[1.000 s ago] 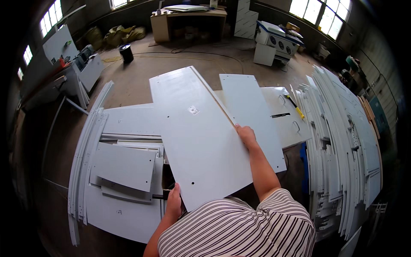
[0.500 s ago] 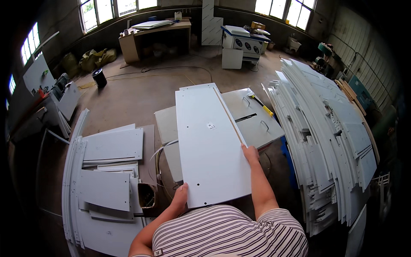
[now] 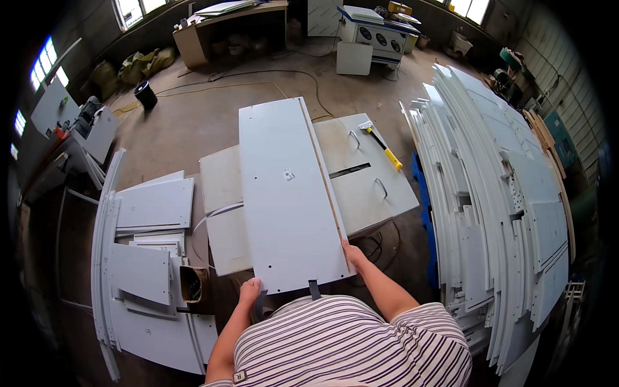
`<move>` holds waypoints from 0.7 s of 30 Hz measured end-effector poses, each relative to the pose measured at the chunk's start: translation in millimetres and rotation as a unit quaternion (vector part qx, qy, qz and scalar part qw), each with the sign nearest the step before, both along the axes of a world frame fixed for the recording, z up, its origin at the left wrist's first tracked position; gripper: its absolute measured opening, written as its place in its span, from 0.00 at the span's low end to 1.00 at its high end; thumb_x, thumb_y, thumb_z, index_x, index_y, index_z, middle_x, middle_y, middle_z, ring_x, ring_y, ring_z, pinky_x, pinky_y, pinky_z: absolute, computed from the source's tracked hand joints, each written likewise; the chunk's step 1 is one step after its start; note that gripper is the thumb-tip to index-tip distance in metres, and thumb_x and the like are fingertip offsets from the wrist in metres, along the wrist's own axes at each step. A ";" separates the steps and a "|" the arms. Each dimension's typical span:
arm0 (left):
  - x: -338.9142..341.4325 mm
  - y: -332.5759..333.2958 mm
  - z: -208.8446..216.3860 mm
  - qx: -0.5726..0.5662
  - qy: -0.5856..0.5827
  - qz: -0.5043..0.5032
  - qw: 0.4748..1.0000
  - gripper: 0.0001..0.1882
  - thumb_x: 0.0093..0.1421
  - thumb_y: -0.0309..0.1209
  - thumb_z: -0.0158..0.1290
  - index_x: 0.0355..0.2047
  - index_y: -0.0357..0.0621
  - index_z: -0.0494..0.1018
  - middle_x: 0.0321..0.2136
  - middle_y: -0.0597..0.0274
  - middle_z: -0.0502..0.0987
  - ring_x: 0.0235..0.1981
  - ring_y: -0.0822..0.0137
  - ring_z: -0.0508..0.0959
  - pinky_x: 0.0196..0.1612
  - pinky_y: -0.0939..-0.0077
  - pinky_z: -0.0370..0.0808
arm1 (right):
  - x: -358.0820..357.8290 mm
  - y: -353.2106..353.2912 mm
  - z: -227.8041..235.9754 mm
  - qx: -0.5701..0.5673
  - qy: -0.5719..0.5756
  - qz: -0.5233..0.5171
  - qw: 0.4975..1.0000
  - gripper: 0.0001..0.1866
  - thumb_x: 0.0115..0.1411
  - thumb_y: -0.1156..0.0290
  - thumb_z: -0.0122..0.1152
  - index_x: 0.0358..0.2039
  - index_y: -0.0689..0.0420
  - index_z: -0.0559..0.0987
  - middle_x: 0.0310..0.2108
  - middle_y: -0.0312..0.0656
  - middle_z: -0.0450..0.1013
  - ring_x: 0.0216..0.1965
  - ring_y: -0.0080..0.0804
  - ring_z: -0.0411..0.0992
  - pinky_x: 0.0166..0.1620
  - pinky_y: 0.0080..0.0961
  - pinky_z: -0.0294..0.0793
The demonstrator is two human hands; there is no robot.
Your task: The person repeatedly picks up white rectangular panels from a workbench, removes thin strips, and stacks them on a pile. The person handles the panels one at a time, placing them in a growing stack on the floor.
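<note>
A long white panel (image 3: 290, 213) with small drilled holes and a groove along its right side reaches away from me over a pale worktable (image 3: 387, 203). My left hand (image 3: 249, 291) is closed on the panel's near left corner. Around the right edge, close to the near end, my right hand (image 3: 353, 255) is closed too, thumb on top. A dark grey strip (image 3: 314, 290) shows at the near edge between my hands. Right of the panel, a yellow-handled scraper (image 3: 385, 151) lies on the worktable, beside two metal handles.
A tall stack of white panels (image 3: 477, 193) stands at the right. More panels (image 3: 155, 206) lie at the left, with a brown open box (image 3: 193, 284) by them. A black bucket (image 3: 146, 95), cables on the floor and a desk (image 3: 232, 32) are farther back.
The panel has shifted left across the worktable, and both hands have gone left with it. The dark grey strip at its near edge now shows. The whole view has also tilted downward.
</note>
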State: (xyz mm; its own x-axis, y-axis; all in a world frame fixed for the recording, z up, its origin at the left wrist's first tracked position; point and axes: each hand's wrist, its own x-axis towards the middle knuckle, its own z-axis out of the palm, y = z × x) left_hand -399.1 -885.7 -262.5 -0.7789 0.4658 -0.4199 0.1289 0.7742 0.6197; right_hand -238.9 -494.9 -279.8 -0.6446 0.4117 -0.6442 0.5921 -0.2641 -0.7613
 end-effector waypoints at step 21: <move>18.3 130.2 -17.5 0.139 0.129 -0.085 0.978 0.23 0.48 0.36 0.63 0.35 0.29 0.70 0.25 0.58 0.73 0.26 0.71 0.71 0.30 0.75 0.70 | 134.7 51.6 46.7 0.151 -0.113 -0.019 0.982 0.39 0.61 0.35 0.36 0.42 0.63 0.76 0.40 0.50 0.74 0.44 0.39 0.72 0.47 0.32 0.68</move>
State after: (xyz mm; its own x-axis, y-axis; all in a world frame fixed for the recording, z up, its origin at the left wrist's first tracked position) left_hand -380.7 -755.5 -280.0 -0.7432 0.6666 -0.0584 0.4218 0.5344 0.7324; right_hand -104.2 -443.3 -233.0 -0.4798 0.6267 -0.6140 0.7489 -0.0721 -0.6587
